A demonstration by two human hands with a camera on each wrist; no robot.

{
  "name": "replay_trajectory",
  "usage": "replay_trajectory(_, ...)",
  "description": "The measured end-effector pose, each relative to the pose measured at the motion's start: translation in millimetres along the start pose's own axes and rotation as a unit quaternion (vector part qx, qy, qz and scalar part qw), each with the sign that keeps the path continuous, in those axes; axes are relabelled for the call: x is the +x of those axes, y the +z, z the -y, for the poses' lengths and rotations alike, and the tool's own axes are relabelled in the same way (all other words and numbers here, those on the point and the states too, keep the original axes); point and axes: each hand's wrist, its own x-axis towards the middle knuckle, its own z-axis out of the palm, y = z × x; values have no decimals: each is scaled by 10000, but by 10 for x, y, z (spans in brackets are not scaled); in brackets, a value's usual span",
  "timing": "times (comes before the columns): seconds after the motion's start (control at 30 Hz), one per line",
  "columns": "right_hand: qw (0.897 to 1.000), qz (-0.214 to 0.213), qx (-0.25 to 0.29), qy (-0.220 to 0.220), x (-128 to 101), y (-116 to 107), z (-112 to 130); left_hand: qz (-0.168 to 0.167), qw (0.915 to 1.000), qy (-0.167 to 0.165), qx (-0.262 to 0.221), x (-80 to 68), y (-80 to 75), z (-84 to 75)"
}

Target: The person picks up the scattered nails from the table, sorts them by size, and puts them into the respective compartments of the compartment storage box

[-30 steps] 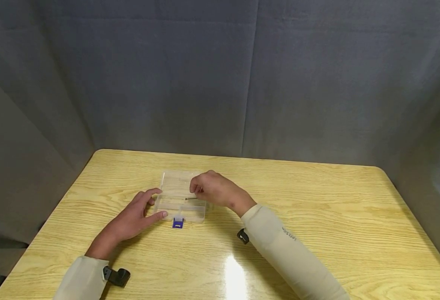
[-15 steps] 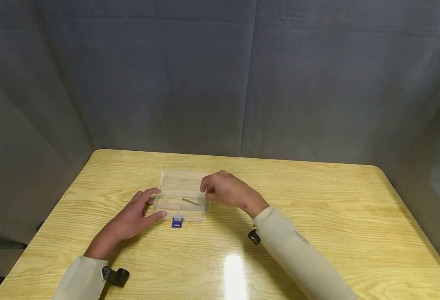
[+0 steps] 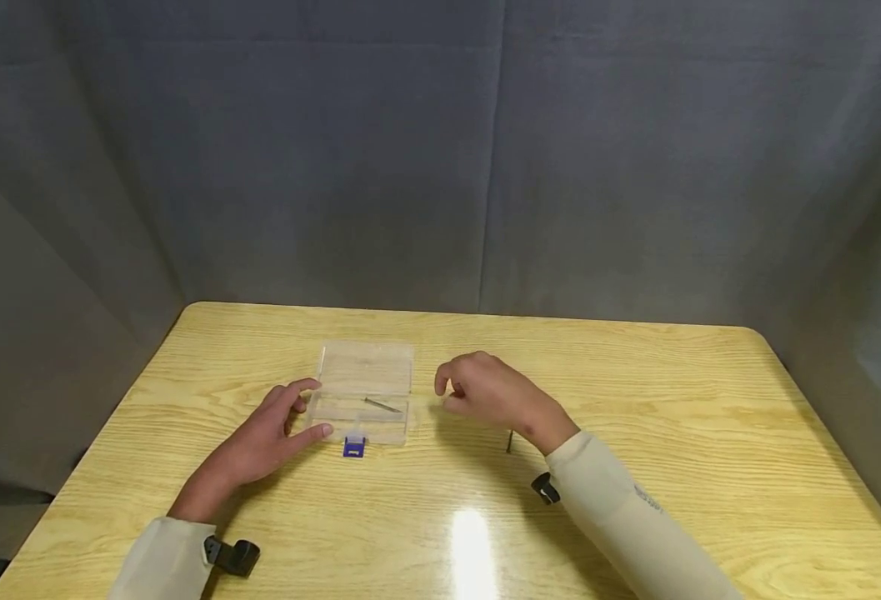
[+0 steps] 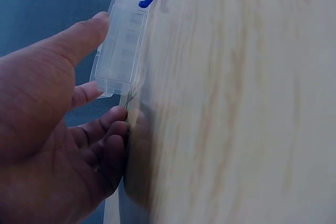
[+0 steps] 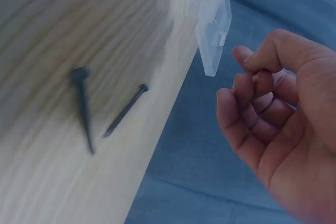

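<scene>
Head view: the left hand rests on the worktop with thumb and forefinger spread against the left end of a clear plastic box. The fingers lie nearly straight and brace the box rather than clasp it. The left wrist view confirms this: the thumb touches the box wall and the fingertips sit at its corner. The box lid stands open away from the person. A blue latch hangs at the front edge, just right of the left thumb tip. One nail lies inside the box, between the two hands.

The right hand hovers just right of the box, apart from it, fingers loosely curled and holding nothing. The right wrist view shows the curled fingers empty. Two more nails lie on the worktop beside this hand; in the head view one nail shows close under its wrist.
</scene>
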Motion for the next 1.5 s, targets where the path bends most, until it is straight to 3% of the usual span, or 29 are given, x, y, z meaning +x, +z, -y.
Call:
replay_trajectory(0.2,9997,-127,-208,50,-144,8,-120,-33,10000,-29,-21,5,-14,-2)
replay_trajectory(0.37,9974,-194,-555,417,-242,8,-212,-18,10000,11,-26,22,-7,0)
replay_trajectory(0.73,9939,-273,-766,738,-271,55,-324,11,10000,0,-59,30,-9,7)
replay_trajectory(1.03,9882,-139,-1204,933,-268,52,-328,17,9999,-97,-69,21,1,27)
replay_trajectory(1.5,9863,109,-1242,1083,-290,120,-384,2,9997,-178,-177,-15,14,6)
